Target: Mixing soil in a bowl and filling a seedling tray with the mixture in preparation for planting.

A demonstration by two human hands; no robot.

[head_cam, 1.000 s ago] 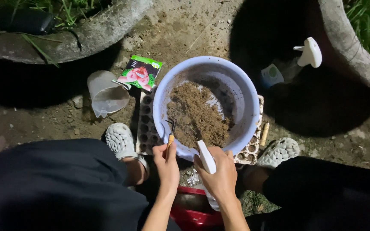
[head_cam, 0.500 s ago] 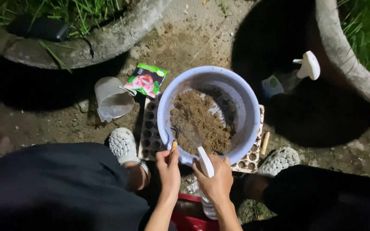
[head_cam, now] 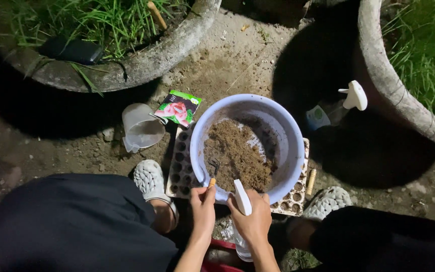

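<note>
Pale blue basin (head_cam: 288,131) at centre of the head view, sat on a seed tray (head_cam: 177,163) on the bare dirt ground (head_cam: 237,60), with brown soil (head_cam: 235,156) heaped inside.

Left hand (head_cam: 203,207) at the basin's near rim, grip closed around the orange handle of a small rake (head_cam: 212,174); dark tines resting on the soil just inside the rim.

Right hand (head_cam: 254,219) just beside the left, grip wrapped shut around a spray bottle (head_cam: 242,199); white nozzle head tilted toward the basin, clear body hanging below the wrist. Cannot tell whether the trigger is pressed.

Left of the basin: clear measuring cup (head_cam: 141,128) lying on its side, and a seed packet (head_cam: 178,108) with a pink flower picture, its corner touching the tray. Right of the basin: second spray bottle (head_cam: 346,103) lying in shadow, white head uppermost; short wooden handle (head_cam: 311,181) just beside the tray's right edge.

White perforated clogs (head_cam: 149,179) either side of the tray, dark trousers at both lower corners. Concrete planter (head_cam: 142,65) with grass at top left, another at top right. Something red under the forearms at the bottom edge, too hidden to identify.
</note>
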